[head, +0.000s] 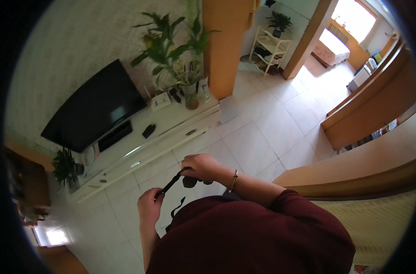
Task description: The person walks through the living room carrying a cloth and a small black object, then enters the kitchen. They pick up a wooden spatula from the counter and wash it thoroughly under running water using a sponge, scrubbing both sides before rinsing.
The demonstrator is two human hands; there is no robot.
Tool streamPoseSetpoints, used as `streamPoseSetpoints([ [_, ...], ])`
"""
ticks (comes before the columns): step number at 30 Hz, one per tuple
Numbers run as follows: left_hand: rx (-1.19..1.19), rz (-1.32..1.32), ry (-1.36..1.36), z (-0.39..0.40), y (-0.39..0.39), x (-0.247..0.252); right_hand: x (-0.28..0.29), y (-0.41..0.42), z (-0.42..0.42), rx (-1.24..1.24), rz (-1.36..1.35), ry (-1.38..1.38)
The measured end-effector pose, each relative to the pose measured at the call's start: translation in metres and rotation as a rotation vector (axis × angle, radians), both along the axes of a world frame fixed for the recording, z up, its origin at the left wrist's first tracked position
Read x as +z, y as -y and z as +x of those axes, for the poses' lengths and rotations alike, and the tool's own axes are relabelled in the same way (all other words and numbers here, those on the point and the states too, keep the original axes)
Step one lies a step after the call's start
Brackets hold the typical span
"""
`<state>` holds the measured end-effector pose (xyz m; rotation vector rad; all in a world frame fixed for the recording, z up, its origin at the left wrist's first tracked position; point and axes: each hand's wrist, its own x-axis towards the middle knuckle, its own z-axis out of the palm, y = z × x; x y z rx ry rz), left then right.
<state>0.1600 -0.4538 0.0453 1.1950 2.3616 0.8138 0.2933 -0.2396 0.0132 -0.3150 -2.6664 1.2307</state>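
A black strap (172,183) stretches between my two hands in front of my dark red shirt. Its lower end is pinched in my left hand (151,205). My right hand (201,165), with a bracelet (234,181) on the wrist, grips the upper end. Just below the right hand a dark rounded thing (190,182) shows; whether it hangs from the strap or is lower down I cannot tell. A thin black strap end (178,207) sticks out past the edge of my shirt, its other part hidden by my body.
A white TV cabinet (150,143) bears a television (96,108), a small black object (149,131), a white box (160,101) and plants in glass vases (190,96). Tiled floor (252,144) leads to a shelf rack (271,48) and a doorway. Behind me is a yellowish covered seat (375,219).
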Motion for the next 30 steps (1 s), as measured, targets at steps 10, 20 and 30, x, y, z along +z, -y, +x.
streamPoseSetpoints([
  [10, 0.136, -0.114, 0.152, -0.050, 0.145, -0.011, -0.007, 0.131, -0.121, 0.425, 0.023, 0.178],
  [20, 0.494, -0.108, 0.150, -0.080, 0.215, -0.034, -0.037, 0.188, -0.241, 0.805, -0.022, 0.248],
  [30, 1.090, -0.160, 0.239, -0.152, 0.266, -0.006, -0.061, 0.189, -0.398, 0.857, 0.061, 0.115],
])
